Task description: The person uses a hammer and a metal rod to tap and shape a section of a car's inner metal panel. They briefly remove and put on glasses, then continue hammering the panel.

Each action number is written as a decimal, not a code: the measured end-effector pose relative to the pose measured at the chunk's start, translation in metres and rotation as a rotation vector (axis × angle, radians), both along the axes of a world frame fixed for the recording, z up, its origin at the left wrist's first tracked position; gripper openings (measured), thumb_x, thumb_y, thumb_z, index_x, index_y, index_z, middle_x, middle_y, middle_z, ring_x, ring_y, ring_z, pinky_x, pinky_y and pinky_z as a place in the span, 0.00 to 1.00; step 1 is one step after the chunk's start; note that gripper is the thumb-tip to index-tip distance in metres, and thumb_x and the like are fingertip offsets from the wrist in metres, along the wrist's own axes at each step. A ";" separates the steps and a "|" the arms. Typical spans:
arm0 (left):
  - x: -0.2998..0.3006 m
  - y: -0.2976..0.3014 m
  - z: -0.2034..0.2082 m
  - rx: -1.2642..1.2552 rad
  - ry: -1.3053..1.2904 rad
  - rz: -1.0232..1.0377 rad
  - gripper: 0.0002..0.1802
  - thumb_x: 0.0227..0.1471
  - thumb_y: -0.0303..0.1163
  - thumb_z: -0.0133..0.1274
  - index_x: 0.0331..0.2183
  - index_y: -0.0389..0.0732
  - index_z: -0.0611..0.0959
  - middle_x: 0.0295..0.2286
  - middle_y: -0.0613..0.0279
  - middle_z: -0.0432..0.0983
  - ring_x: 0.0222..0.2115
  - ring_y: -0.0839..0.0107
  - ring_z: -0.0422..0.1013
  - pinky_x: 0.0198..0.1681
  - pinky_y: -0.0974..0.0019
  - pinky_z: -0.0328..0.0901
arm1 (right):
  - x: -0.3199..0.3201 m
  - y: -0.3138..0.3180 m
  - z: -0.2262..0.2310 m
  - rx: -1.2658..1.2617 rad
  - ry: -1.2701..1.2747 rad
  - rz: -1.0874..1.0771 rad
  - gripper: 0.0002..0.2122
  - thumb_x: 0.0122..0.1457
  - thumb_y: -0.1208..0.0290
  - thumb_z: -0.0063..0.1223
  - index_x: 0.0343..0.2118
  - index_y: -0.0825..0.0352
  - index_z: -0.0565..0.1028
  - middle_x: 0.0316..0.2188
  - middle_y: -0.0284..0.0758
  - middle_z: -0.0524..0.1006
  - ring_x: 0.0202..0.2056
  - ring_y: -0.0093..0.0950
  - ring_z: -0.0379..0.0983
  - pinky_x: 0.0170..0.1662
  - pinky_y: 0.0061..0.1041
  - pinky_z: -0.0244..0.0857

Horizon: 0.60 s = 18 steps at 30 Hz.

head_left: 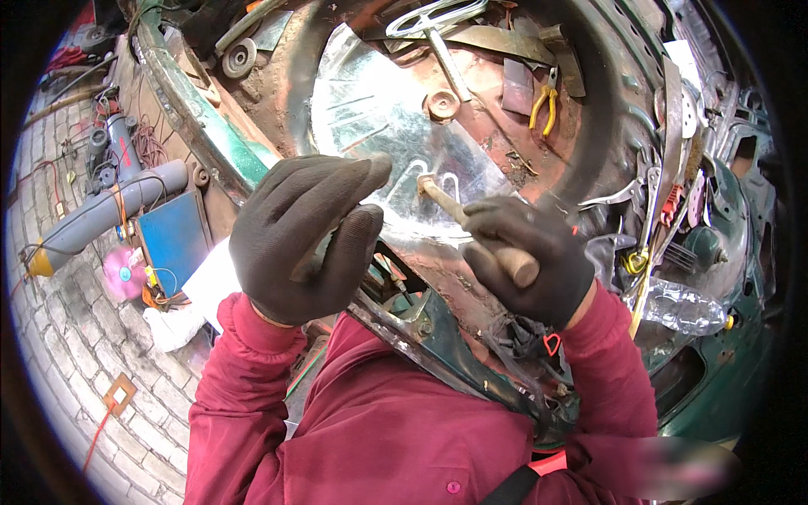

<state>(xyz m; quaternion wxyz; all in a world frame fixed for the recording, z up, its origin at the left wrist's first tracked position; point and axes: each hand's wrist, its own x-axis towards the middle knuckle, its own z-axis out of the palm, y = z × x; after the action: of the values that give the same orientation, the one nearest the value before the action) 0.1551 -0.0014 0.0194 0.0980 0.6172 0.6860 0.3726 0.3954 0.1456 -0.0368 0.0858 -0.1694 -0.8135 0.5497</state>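
Patching at frame centre looks mid-way: your right hand (pixel 526 261) grips the wooden-handled hammer (pixel 471 227) on the shiny sheet (pixel 379 118), left hand (pixel 299 236) curled, empty as far as visible.

Wooden-handled hammer (pixel 471 225) lay tilted, head up-left against shiny sheet-metal patch (pixel 379 126), handle butt lower right. Patch sat curved, creased, bright silver, inside rusty round well.

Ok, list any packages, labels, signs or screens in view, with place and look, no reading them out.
Clear plastic bottle: lying at right on the green car body, crumpled, with a yellow cap.
White paper sheet: upper right, flat, pale.
Small square tag: on the paved ground lower left, white with a brown border.
No screens visible.
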 end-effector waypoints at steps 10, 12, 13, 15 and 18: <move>0.000 0.001 0.004 -0.019 0.020 -0.001 0.19 0.49 0.22 0.66 0.46 0.33 0.88 0.38 0.52 0.87 0.37 0.56 0.83 0.43 0.57 0.77 | 0.033 -0.028 0.008 -0.026 -0.095 0.138 0.27 0.55 0.73 0.68 0.59 0.67 0.73 0.56 0.51 0.77 0.52 0.51 0.80 0.52 0.42 0.78; 0.001 0.002 0.004 -0.020 0.018 -0.005 0.19 0.49 0.22 0.66 0.46 0.33 0.88 0.38 0.52 0.87 0.37 0.56 0.83 0.43 0.57 0.77 | 0.035 -0.033 0.009 -0.050 -0.111 0.124 0.28 0.55 0.72 0.68 0.60 0.67 0.72 0.57 0.52 0.77 0.51 0.52 0.81 0.51 0.43 0.79; 0.000 0.002 0.003 -0.016 0.015 -0.005 0.20 0.48 0.21 0.65 0.46 0.33 0.88 0.38 0.52 0.87 0.37 0.56 0.83 0.43 0.57 0.77 | 0.035 -0.036 0.009 -0.061 -0.116 0.117 0.29 0.55 0.72 0.68 0.61 0.67 0.72 0.57 0.52 0.77 0.51 0.52 0.81 0.50 0.43 0.79; 0.000 0.002 0.004 -0.018 0.017 -0.006 0.20 0.48 0.21 0.65 0.46 0.32 0.88 0.38 0.52 0.87 0.37 0.55 0.83 0.44 0.56 0.77 | 0.035 -0.042 0.012 -0.083 -0.141 0.119 0.31 0.55 0.72 0.67 0.62 0.68 0.70 0.58 0.54 0.76 0.51 0.53 0.81 0.50 0.43 0.79; 0.000 0.001 0.004 -0.037 0.021 -0.004 0.20 0.48 0.20 0.63 0.46 0.32 0.87 0.38 0.51 0.87 0.37 0.55 0.83 0.44 0.55 0.77 | 0.032 -0.052 0.022 -0.120 -0.201 0.111 0.33 0.55 0.75 0.65 0.64 0.69 0.67 0.60 0.57 0.73 0.52 0.55 0.79 0.52 0.44 0.78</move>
<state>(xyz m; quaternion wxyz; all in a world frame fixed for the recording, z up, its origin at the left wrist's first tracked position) 0.1554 -0.0002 0.0238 0.1028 0.6205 0.6926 0.3533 0.4275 0.0940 -0.0146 -0.0371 -0.1831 -0.7917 0.5816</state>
